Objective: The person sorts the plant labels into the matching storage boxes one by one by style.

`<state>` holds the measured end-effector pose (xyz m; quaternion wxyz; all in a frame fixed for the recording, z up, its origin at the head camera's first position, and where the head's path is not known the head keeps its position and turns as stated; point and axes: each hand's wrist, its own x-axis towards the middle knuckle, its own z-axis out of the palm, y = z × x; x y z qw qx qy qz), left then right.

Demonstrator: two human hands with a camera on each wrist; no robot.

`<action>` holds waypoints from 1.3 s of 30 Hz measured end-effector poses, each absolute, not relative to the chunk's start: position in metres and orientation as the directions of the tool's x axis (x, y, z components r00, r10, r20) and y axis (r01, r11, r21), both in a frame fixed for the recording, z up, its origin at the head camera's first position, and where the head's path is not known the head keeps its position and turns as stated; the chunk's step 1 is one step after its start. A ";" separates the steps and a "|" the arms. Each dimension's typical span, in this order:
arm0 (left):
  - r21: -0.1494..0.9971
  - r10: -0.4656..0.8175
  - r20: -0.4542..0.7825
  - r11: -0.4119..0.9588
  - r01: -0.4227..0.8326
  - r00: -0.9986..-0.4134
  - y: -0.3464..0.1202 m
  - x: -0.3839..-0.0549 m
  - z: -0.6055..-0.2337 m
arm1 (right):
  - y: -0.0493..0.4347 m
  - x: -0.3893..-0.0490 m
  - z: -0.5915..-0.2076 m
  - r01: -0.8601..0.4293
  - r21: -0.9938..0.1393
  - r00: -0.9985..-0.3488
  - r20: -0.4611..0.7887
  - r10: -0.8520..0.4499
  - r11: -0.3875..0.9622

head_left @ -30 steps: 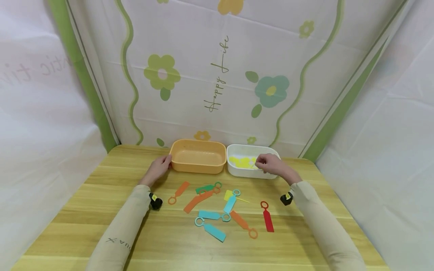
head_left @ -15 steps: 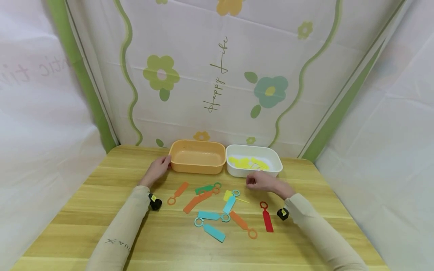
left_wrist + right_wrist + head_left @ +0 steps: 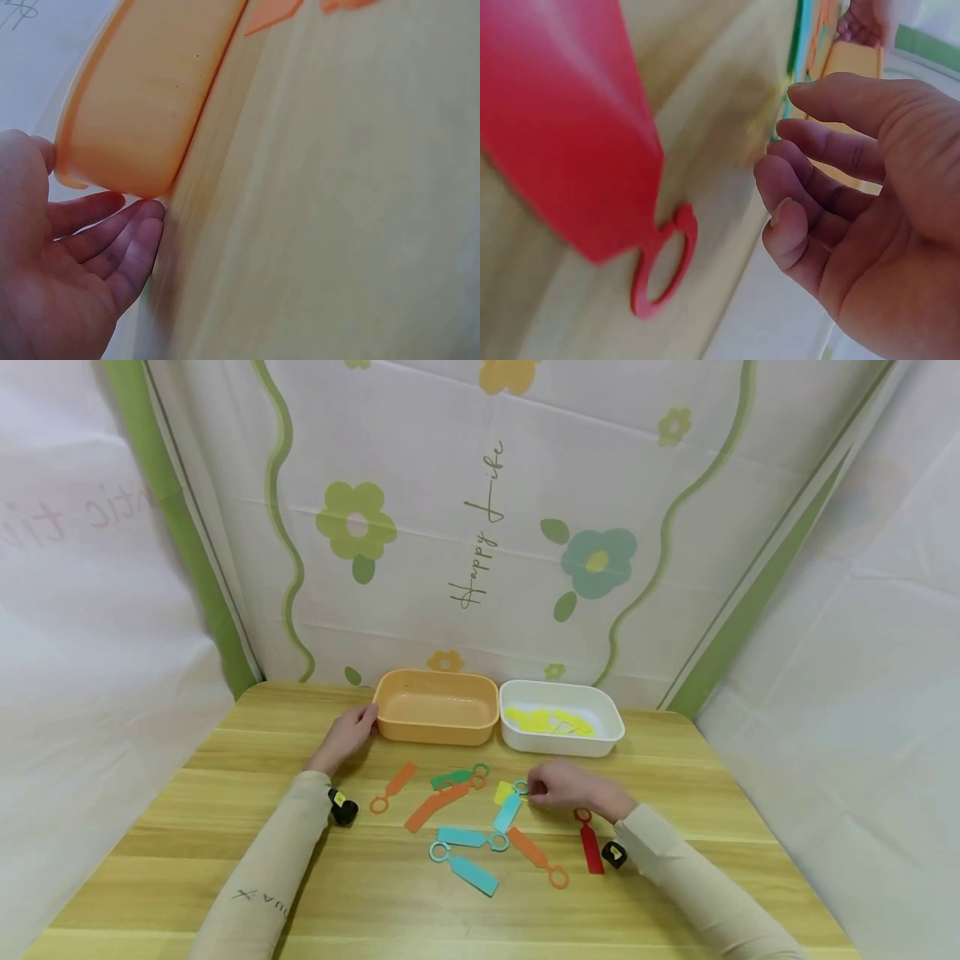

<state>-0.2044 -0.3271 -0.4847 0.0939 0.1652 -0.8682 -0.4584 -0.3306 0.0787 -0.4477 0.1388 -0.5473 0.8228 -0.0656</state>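
Note:
My left hand (image 3: 347, 737) rests at the left end of an orange plastic box (image 3: 437, 735). In the left wrist view its relaxed fingers touch the box's end wall and the thumb lies by the rim. My right hand (image 3: 567, 787) hovers over the table beside the ring of a light-blue plastic tag (image 3: 507, 813), which lies across a yellow tag (image 3: 502, 793). Its fingers hide part of the yellow tag's thin tail. The right wrist view shows that hand's fingers (image 3: 784, 176) loosely bent, thumb and forefinger apart, holding nothing visible. A red ring tag (image 3: 592, 847) lies below the right wrist.
To the right of the orange box stands a white box (image 3: 558, 744) with yellow tags (image 3: 551, 721) inside. Orange tags (image 3: 437, 806), a green tag (image 3: 452, 779) and more light-blue tags (image 3: 474, 875) lie scattered on the wooden table (image 3: 360, 893). A printed curtain (image 3: 420, 610) hangs behind.
My right hand has left the white box and come down and leftward to the blue and yellow tags. Another yellow piece shows in the white box. The left hand stays put.

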 end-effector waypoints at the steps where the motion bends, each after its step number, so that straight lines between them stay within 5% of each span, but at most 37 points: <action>1: 0.828 -0.375 0.011 0.523 -0.202 -0.927 -0.327 -0.204 -0.485 | 0.078 -0.330 -0.449 -0.885 -0.260 -0.358 -0.153 -0.921 0.387; 39: 0.827 -0.362 0.004 0.526 -0.200 -0.932 -0.326 -0.202 -0.483 | 0.070 -0.316 -0.447 -0.895 -0.232 -0.369 -0.099 -0.924 0.382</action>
